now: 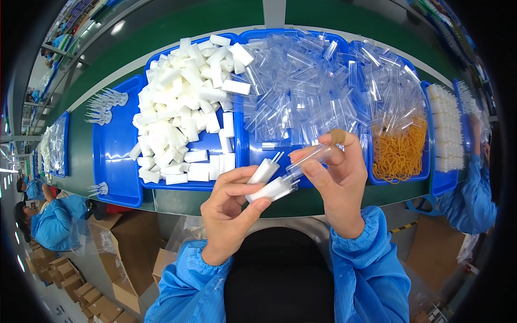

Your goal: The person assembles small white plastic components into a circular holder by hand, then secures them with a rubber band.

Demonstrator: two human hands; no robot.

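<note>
- wide blue plastic tray (248,153) is holding clear plastic sleeves (323,102)
- narrower blue tray (210,141) is holding white foam blocks (177,91)
- left hand (229,207) is clamping two white foam pieces (273,189) inside its grip
- right hand (344,180) is pinching a clear plastic tube (316,155) near them

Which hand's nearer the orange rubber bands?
Right. The right hand is left of the orange rubber bands; the left hand is farther left and slightly lower in view.
</note>
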